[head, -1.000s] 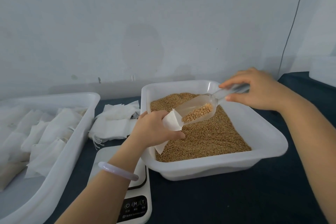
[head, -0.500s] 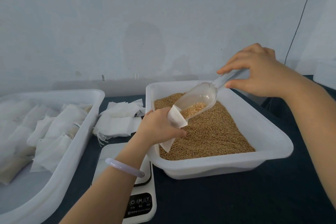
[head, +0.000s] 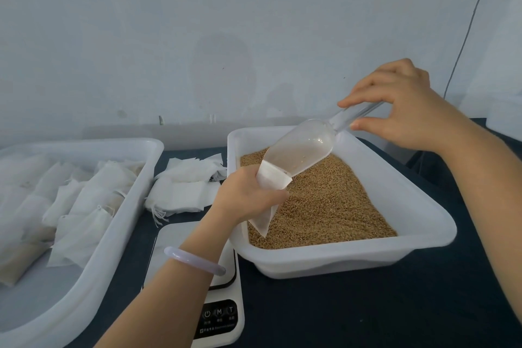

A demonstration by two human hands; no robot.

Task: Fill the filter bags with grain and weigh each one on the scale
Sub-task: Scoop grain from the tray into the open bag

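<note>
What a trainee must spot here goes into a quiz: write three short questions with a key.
1. True or false: the clear scoop is tipped mouth-down into the filter bag.
2. Which holds the scoop's handle? A) the left hand B) the right hand C) both hands
3. Fill in: the left hand holds the filter bag above the white tray of ____.
Key: 1 true; 2 B; 3 grain.
</note>
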